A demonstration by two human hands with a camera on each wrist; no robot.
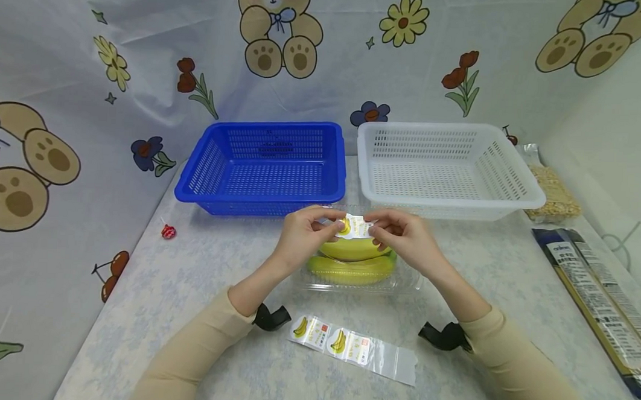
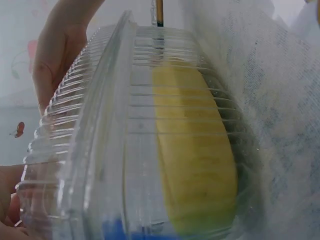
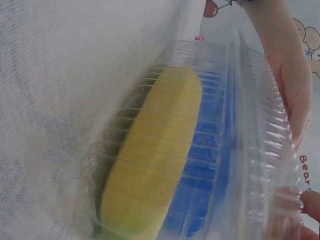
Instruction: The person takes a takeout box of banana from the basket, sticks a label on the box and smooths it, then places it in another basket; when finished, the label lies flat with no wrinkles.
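Note:
Between both hands, over a clear plastic clamshell box point(image 1: 408, 282), is a small white banana label point(image 1: 358, 227). My left hand point(image 1: 306, 234) pinches its left end between thumb and fingers, and my right hand point(image 1: 405, 236) pinches its right end. Inside the box lie yellow bananas point(image 1: 352, 269), greenish at one tip. In the left wrist view the ribbed side of the box point(image 2: 75, 130) stands in front of the fingers, with a banana point(image 2: 192, 150) behind the plastic. From the other side, the right wrist view shows a banana point(image 3: 155, 145) and part of the right hand point(image 3: 295, 95).
Near the front lies a strip of banana labels point(image 1: 340, 343). A blue basket point(image 1: 260, 206) and a white basket point(image 1: 450, 208) stand at the back. To the right are a bag of grains point(image 1: 557, 194) and a long dark packet point(image 1: 598, 299); a red lollipop point(image 1: 169, 232) lies left.

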